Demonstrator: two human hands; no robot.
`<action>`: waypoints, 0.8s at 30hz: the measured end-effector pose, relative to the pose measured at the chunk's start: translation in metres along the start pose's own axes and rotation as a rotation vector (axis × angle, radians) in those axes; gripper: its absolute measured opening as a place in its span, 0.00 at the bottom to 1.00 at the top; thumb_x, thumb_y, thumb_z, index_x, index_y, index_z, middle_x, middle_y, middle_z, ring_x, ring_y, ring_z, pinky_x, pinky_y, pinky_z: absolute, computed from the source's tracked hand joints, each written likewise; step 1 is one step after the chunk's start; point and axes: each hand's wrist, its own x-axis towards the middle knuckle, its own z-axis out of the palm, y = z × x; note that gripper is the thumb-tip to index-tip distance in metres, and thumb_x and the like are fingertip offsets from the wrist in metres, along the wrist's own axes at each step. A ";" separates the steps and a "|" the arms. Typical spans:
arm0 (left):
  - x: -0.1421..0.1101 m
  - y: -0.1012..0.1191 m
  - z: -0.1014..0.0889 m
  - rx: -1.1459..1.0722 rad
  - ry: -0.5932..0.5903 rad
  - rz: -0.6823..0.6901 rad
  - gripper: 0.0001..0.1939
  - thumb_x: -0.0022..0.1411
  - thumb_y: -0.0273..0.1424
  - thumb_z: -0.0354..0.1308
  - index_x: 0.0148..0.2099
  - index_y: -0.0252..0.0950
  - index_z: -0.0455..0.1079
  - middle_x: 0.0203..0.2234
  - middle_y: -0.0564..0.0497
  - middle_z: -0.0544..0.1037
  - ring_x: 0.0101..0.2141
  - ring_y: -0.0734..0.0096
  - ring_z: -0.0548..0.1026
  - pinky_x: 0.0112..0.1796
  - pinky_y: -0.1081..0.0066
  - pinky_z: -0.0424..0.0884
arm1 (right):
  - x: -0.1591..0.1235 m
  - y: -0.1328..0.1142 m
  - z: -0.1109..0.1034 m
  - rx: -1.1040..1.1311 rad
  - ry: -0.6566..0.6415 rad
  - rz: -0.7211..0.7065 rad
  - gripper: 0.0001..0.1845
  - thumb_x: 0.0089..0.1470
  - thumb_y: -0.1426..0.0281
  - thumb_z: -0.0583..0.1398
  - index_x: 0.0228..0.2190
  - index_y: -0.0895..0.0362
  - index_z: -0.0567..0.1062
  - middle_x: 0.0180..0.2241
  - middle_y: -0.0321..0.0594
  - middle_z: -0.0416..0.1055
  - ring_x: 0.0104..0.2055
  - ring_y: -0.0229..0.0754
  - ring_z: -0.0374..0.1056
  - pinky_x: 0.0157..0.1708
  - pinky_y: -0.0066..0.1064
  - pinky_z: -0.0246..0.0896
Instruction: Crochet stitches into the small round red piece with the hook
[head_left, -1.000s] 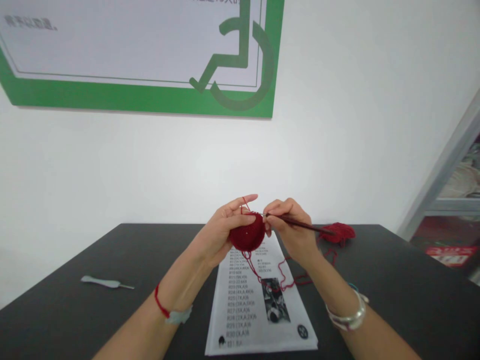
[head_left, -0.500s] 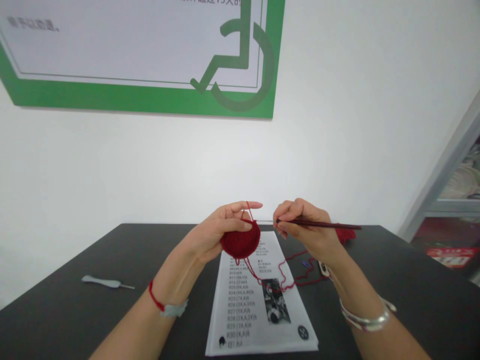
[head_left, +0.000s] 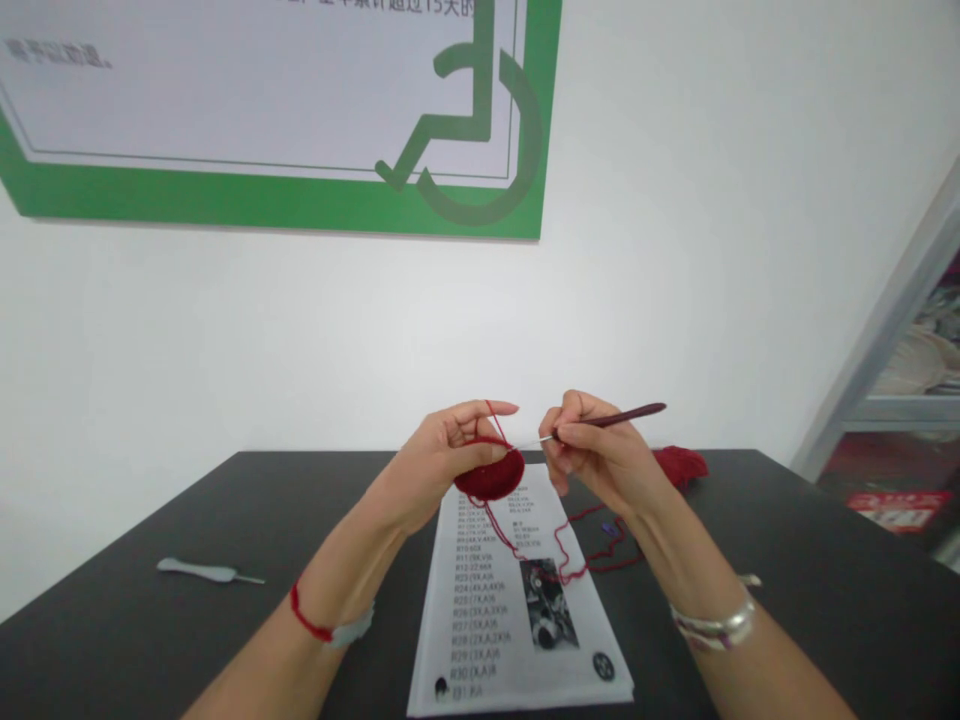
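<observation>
Left hand (head_left: 427,470): thumb and fingers clamped on the red piece (head_left: 489,480), index finger held out with yarn (head_left: 495,420) over it. Right hand (head_left: 604,455): fingers together on the hook (head_left: 634,414), pen-fashion, handle slanting up to the right.

Piece position: above the sheet (head_left: 480,610), which lies on the tabletop (head_left: 322,510). Hook's metal shaft runs to the piece's upper rim, by the left thumb tip; whether a loop sits on it is too small to tell.

Step in hand, judged: working a crochet stitch at the rim. Next move appears to call for catching the yarn with the hook tip and drawing it through, rim pinched firm and yarn kept taut.

Ball (head_left: 682,467): on tabletop, behind right hand.
</observation>
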 end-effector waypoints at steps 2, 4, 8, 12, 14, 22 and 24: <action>0.000 -0.004 0.007 0.023 0.110 0.102 0.17 0.51 0.23 0.64 0.46 0.34 0.72 0.22 0.58 0.73 0.23 0.80 0.70 0.27 0.77 0.64 | 0.002 0.007 0.007 0.062 0.071 -0.002 0.07 0.49 0.73 0.66 0.24 0.57 0.72 0.23 0.32 0.73 0.22 0.32 0.67 0.22 0.28 0.72; 0.001 -0.007 0.011 -0.002 0.162 0.128 0.17 0.51 0.24 0.65 0.45 0.34 0.71 0.24 0.57 0.74 0.26 0.77 0.74 0.31 0.75 0.68 | 0.003 0.014 0.013 0.070 0.157 -0.061 0.07 0.50 0.74 0.65 0.25 0.57 0.72 0.24 0.32 0.73 0.25 0.32 0.68 0.27 0.29 0.74; 0.002 -0.007 0.011 -0.115 0.077 0.073 0.18 0.50 0.23 0.66 0.45 0.34 0.71 0.24 0.57 0.76 0.29 0.74 0.77 0.35 0.73 0.70 | 0.004 0.019 0.017 0.024 0.206 -0.155 0.07 0.50 0.73 0.65 0.24 0.57 0.73 0.24 0.32 0.73 0.24 0.32 0.68 0.28 0.27 0.74; 0.001 -0.003 0.007 -0.155 0.033 0.046 0.20 0.50 0.23 0.66 0.47 0.33 0.70 0.26 0.55 0.78 0.28 0.76 0.77 0.33 0.75 0.68 | 0.005 0.016 0.012 -0.014 0.141 -0.155 0.07 0.49 0.72 0.66 0.24 0.56 0.72 0.23 0.31 0.72 0.24 0.32 0.67 0.27 0.28 0.73; 0.001 -0.002 0.007 -0.139 0.065 0.055 0.20 0.50 0.22 0.66 0.47 0.33 0.71 0.25 0.56 0.77 0.26 0.78 0.75 0.31 0.77 0.67 | 0.005 0.013 0.009 -0.059 0.102 -0.176 0.07 0.50 0.73 0.65 0.25 0.56 0.71 0.23 0.30 0.71 0.23 0.32 0.66 0.27 0.29 0.73; 0.000 0.000 0.010 -0.047 0.155 0.073 0.17 0.49 0.23 0.65 0.44 0.33 0.71 0.23 0.57 0.76 0.22 0.78 0.74 0.26 0.76 0.66 | 0.000 0.009 0.001 -0.339 0.049 -0.296 0.07 0.53 0.77 0.63 0.27 0.55 0.70 0.25 0.30 0.70 0.24 0.32 0.68 0.31 0.32 0.72; -0.001 0.001 0.012 -0.034 0.169 0.076 0.17 0.50 0.23 0.64 0.44 0.33 0.71 0.23 0.57 0.76 0.23 0.77 0.74 0.26 0.76 0.66 | -0.002 0.008 0.003 -0.385 0.049 -0.313 0.08 0.53 0.78 0.62 0.28 0.55 0.70 0.26 0.30 0.69 0.25 0.32 0.67 0.31 0.31 0.71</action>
